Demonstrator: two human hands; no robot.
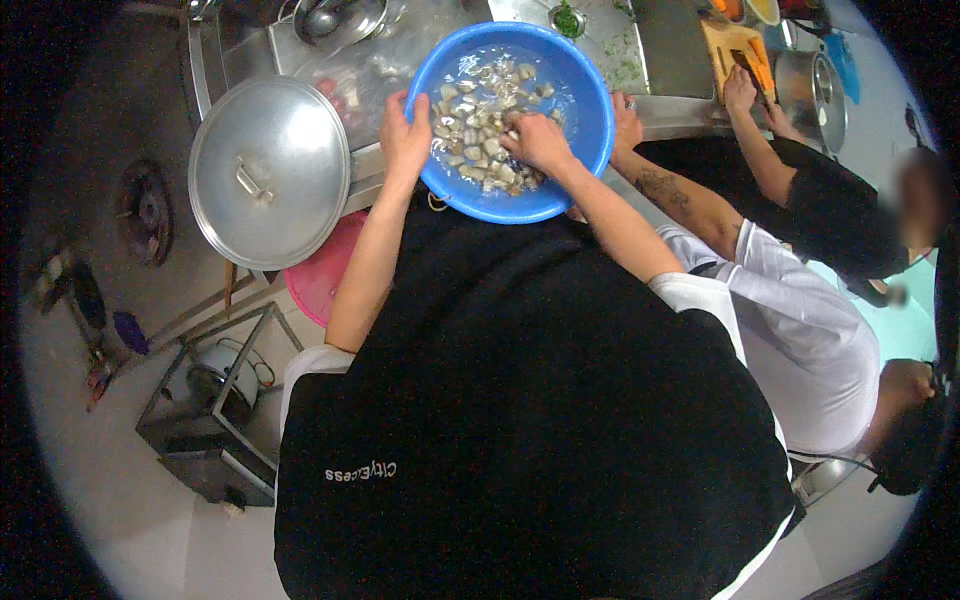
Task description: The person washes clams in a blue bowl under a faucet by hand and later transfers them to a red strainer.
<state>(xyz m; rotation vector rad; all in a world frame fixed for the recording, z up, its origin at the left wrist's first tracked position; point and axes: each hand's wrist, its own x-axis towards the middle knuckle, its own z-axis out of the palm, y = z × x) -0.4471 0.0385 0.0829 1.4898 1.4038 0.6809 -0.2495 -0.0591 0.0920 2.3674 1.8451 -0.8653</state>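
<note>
A blue plastic basin [517,216] is in front of me, with water and many cut, pale grey-brown food pieces [476,127] in it; their exact kind is unclear. My left hand [406,135] grips the basin's left rim, thumb uppermost. Inside the basin, my right hand [538,141] reaches down among the pieces with curled fingers. The fingertips are partly hidden by pieces and water, so a firm hold cannot be made out. Close to the right rim is a co-worker's hand [627,124]; whether it touches the basin is unclear.
A large metal lid [268,172] stands left, above a pink basin [326,270]. Behind are a steel sink [405,56] and a drain with green scraps [568,21]. At right, another person cuts carrots [760,67] on a wooden board [716,45] beside a metal pot [810,97].
</note>
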